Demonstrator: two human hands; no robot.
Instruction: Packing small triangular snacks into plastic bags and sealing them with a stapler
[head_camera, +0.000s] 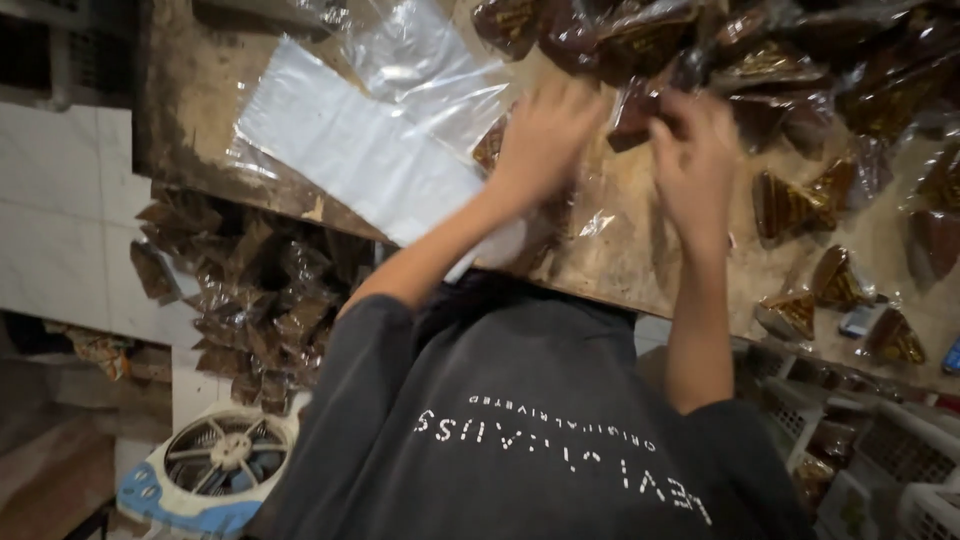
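Our right hand (695, 150) pinches a small dark-brown triangular plastic-wrapped packet (632, 115), while our left hand (545, 135) curls loosely at its nine o'clock, grip unclear. Loose brown packets (790, 205) lie on the worn wooden desk (640, 265) toward three o'clock; clear plastic bags (360, 150) wait at nine. Many packets look unbagged.

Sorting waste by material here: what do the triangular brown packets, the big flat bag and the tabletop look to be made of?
Triangular packets: clear glossy plastic film, judging by glints, over dark brown contents. Flat bag: thin translucent plastic, shiny and creased. Tabletop: probably worn wood, matte, stained, with a chipped edge.
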